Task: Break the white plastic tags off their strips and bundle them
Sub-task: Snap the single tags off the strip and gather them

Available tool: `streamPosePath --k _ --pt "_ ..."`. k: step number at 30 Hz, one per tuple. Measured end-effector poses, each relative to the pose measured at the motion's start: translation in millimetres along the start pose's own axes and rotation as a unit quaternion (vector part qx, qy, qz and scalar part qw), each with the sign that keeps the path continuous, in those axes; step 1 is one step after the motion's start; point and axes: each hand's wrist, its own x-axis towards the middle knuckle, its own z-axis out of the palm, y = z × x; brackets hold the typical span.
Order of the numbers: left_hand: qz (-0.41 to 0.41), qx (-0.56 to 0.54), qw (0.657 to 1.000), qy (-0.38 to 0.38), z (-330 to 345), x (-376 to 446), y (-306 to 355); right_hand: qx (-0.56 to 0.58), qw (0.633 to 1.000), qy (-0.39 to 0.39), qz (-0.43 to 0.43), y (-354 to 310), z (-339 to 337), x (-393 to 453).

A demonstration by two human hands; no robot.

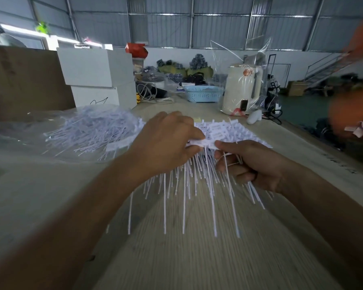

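**Tags held over the table**

Tags (197, 185) hang in a fan from a strip (210, 141) that we hold above the table (197, 258). Our left hand (166, 143) pinches the strip's top; our right hand (249, 164) curls round several stems. A loose pile (92, 130) lies to the left.

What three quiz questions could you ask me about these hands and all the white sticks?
1. True or false: the left hand rests empty on the table.
2. Which hand holds loose white tags in its curled fingers?
3. What colour is the basket at the back: A red, B blue, C green?

Key: 1 false, it pinches the tag strip. 2 the right hand. 3 B.
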Motion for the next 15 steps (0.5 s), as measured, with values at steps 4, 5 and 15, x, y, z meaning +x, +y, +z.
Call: streamPosePath --k 4,5,15 --pt "0.015 -0.007 1.000 -0.021 -1.5 -2.4 2.4 -0.009 0.999 -0.009 -0.052 -1.0 -0.9 -5.7" --pt "0.004 -0.033 0.999 -0.024 -2.6 -2.9 1.0 -0.021 0.997 -0.005 -0.079 -2.2 0.0 -8.4" --pt "-0.102 -0.319 0.942 -0.004 -2.6 0.8 -2.8 -0.228 0.915 0.089 -0.320 -18.3 6.8 -24.6"
